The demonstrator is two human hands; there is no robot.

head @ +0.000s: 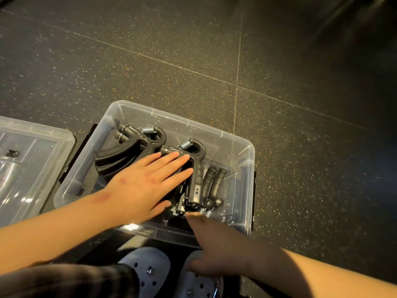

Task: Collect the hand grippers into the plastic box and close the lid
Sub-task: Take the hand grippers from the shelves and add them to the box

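Note:
A clear plastic box (242, 147) stands open on the dark floor, with several black hand grippers (131, 145) lying inside it. My left hand (146, 186) rests flat, fingers spread, on top of the grippers in the middle of the box. One gripper (196, 179) lies just right of its fingertips. My right hand (217, 244) reaches over the box's near wall, its fingertips touching the spring end of the grippers at the near side; I cannot see whether it holds one. The clear lid (32, 160) lies flat on the floor left of the box.
Dark speckled floor tiles (193, 50) surround the box. Two pale clogs (150, 272) of mine stand just in front of the box's near edge. A dark checked sleeve or trouser leg fills the bottom left.

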